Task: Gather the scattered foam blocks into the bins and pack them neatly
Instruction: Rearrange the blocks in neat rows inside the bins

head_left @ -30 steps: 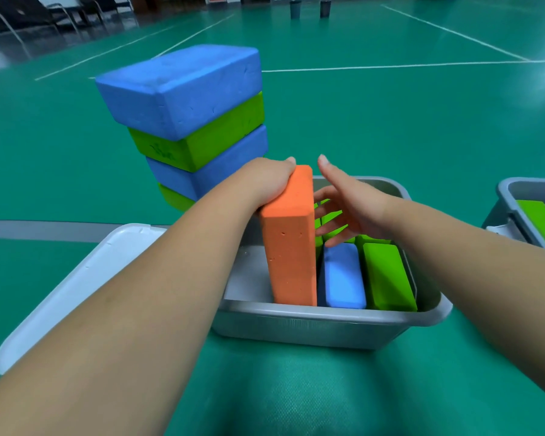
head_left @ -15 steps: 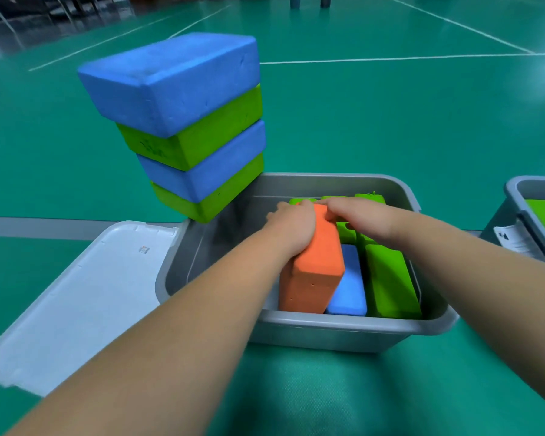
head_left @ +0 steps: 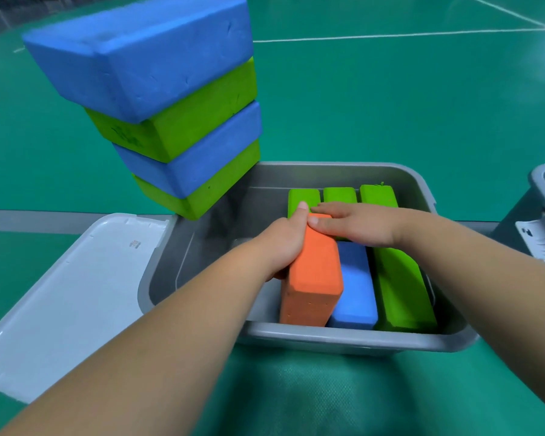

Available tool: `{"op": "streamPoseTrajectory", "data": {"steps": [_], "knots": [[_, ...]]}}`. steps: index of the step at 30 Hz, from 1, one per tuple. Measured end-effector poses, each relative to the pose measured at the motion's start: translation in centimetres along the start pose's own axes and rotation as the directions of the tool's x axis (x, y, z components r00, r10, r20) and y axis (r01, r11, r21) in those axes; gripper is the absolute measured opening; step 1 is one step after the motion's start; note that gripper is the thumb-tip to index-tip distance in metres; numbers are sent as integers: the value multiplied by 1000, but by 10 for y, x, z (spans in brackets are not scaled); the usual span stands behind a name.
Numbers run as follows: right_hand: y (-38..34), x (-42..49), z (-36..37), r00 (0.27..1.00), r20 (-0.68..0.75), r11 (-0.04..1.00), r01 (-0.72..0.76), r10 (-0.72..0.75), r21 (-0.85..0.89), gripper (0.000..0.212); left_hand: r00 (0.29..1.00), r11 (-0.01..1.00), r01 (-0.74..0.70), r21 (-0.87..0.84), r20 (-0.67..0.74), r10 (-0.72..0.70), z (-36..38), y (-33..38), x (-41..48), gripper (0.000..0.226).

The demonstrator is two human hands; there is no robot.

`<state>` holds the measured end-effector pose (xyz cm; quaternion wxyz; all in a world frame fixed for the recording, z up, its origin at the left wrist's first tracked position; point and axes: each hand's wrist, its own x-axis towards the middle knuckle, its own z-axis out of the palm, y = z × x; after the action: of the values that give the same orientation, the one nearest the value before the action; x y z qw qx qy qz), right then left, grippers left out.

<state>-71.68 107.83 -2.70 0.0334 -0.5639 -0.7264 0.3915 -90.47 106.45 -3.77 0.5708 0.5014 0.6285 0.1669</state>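
While orange block (head_left: 312,272) sits tilted in grey bin (head_left: 328,343), right edge against blue block (head_left: 354,284): my left hand (head_left: 283,243) curls round its left side, thumb at far end. My right hand (head_left: 359,225) lies flat, fingers straight, together, pressing that end. Green block (head_left: 397,287) hugs right wall. Bare floor between orange block and left wall. Block stack (head_left: 170,105) overhangs far-left corner; white lid (head_left: 76,278) beside left rim.
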Motion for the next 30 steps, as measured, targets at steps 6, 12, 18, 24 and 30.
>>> {"op": "streamPoseTrajectory", "data": {"steps": [6,12,18,24,30], "knots": [[6,15,-1,994,50,973,-83,96,-216,111,997,996,24,-90,76,-18,0,-23,21,68],[-9,26,12,983,20,887,-157,184,-435,107,996,1000,5,-20,87,-3,10,-56,50,103],[-12,4,7,988,74,905,-96,139,-415,116,969,999,47,-2,241,-45,-3,-34,24,66],[-25,5,18,963,104,755,-126,249,-644,143,898,992,114,-53,433,-80,-11,-48,28,65],[-11,21,34,979,48,785,-127,196,-606,147,942,999,11,-49,337,6,-5,-59,42,46]]}}
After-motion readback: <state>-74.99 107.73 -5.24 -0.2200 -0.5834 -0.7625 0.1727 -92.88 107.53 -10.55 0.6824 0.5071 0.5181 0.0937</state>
